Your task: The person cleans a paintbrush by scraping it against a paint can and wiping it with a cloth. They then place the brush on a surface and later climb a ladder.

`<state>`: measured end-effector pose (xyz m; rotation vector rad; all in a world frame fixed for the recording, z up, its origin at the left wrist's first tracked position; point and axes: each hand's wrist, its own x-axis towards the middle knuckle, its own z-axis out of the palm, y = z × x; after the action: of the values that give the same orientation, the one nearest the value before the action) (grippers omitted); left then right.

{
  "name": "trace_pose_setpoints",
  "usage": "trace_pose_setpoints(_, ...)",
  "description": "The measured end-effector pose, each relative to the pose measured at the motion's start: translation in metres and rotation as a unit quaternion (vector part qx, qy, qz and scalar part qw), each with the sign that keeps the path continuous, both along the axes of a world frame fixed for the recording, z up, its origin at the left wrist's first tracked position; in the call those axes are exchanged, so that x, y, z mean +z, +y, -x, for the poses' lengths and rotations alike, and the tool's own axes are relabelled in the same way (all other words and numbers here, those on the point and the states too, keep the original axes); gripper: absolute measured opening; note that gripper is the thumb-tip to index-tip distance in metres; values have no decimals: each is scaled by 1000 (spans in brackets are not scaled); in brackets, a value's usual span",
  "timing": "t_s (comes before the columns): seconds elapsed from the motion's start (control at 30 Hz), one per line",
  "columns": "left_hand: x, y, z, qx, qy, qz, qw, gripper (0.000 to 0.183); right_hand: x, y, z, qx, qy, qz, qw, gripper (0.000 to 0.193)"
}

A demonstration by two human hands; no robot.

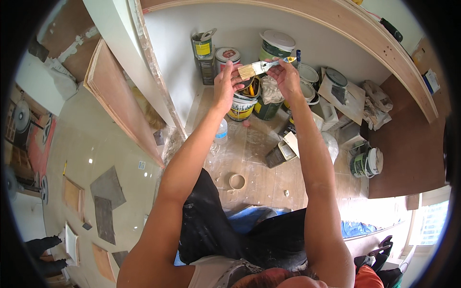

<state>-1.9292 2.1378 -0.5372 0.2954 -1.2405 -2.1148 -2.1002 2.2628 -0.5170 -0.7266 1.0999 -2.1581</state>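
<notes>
A flat paintbrush (260,67) with pale bristles and a light handle lies sideways in front of me, above the paint buckets. My right hand (286,79) is closed on its handle, bristles pointing left. My left hand (225,86) is at the bristle end, thumb and fingers apart, fingertips beside or touching the bristles; contact is hard to make out. Just below the hands stands an open bucket (240,111) with tools in it. A pale crumpled cloth (272,90) lies over a dark green bucket (266,111) next to it.
Cans (202,45), a lidded bucket (277,41) and more containers crowd the wall. A tape roll (237,181) and an open rectangular tin (281,154) lie on the floor. A curved wooden beam (336,24) arches beyond. Another person's dark sleeves (43,246) show at lower left.
</notes>
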Motion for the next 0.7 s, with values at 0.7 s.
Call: trace_pose_setpoints(0.7,21,33,0,324,24,481,814,10,23,33,9,-9,180,-78,981,32)
